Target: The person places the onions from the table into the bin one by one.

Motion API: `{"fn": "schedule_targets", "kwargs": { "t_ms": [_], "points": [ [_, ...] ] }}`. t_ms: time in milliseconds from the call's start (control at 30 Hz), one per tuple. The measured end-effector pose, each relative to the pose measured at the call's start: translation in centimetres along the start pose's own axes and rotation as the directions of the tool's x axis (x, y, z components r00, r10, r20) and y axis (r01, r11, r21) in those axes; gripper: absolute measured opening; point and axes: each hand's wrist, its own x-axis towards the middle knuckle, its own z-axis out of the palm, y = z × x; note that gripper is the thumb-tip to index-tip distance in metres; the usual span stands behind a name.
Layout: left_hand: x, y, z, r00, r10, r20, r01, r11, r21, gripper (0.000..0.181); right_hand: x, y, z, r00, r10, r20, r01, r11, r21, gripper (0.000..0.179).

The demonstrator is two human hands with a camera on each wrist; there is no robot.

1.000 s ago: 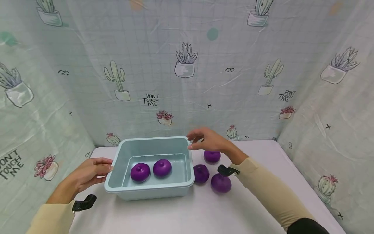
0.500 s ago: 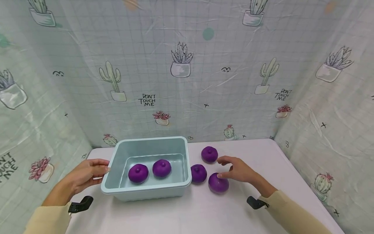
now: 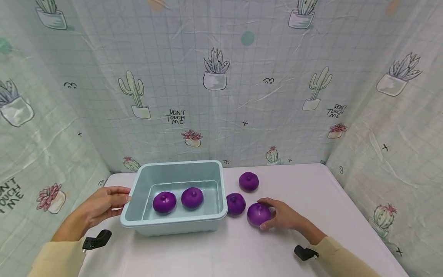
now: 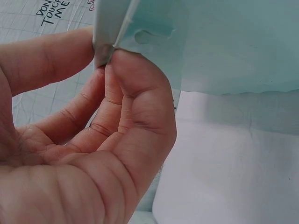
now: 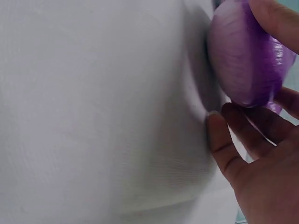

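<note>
In the head view my left hand (image 3: pixel 104 206) pinches the left rim of a pale blue plastic bin (image 3: pixel 173 222). The left wrist view shows thumb and fingertips meeting on that rim (image 4: pixel 103 32). Inside the bin sit two purple onions, a left one (image 3: pixel 164 202) and a right one (image 3: pixel 192 198). To the bin's right, my right hand (image 3: pixel 282 215) holds another purple onion (image 3: pixel 257 214), thumb on the near side and fingers on the far side. In the right wrist view this onion (image 5: pixel 243 56) shows a paler, streaked side.
Two more purple onions lie on the white table (image 3: pixel 225 254): one (image 3: pixel 235 204) close beside the bin's right wall, one (image 3: pixel 248 181) farther back. A cactus-print curtain (image 3: pixel 242 96) hangs behind and at both sides of the table.
My right hand has come away from the bin's right rim, moved right and toward me, and taken hold of the nearest onion. The left hand stays on the bin.
</note>
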Motion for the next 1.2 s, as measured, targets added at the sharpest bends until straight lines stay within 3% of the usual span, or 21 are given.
{"fn": "schedule_targets", "kwargs": {
  "t_ms": [500,900,1200],
  "points": [
    [0.0,-0.2,-0.3,1.0,0.021,0.002,-0.021,1.0,0.003,0.055,-0.1,-0.4,0.1,0.995,-0.081,-0.05,0.081,0.997,-0.005,0.079],
    [-0.2,-0.1,-0.1,1.0,0.016,-0.009,-0.016,1.0,0.01,0.055,-0.5,-3.9,-2.3,0.97,-0.243,-0.017,0.243,0.968,0.059,0.072],
    [-0.3,-0.1,0.0,1.0,0.019,-0.005,-0.019,1.0,-0.001,0.056,-0.2,-7.9,-3.4,0.952,-0.306,0.018,0.304,0.951,0.058,0.073]
  ]
}}
